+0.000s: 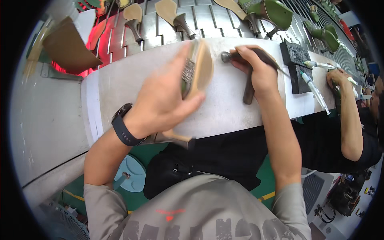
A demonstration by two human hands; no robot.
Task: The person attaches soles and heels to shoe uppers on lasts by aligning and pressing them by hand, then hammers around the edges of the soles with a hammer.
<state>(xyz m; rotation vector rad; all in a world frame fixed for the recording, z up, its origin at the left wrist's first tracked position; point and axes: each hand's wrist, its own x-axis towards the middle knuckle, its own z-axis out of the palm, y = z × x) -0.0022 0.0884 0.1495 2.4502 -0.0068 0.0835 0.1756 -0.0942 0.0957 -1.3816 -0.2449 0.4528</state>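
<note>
My left hand (162,94), blurred by motion, is wrapped round a high-heeled shoe (205,66) above the worktable. The shoe's tan sole faces right, a glittery strap and some green show beside my fingers, and its heel sticks out below the hand over the table's near edge. To the right, my right hand (258,68) is closed round a hammer (249,90). Its round metal face points left towards the shoe, apart from it, and the dark handle hangs down below my fingers.
Several high-heeled shoes (276,16) stand on a slatted metal conveyor (148,26) beyond the worktable (232,114). At right are a dark foam block (300,76), syringes (316,94) and a co-worker's hand (340,78). A brown panel (70,46) stands far left; a light-blue stool (132,174) is below.
</note>
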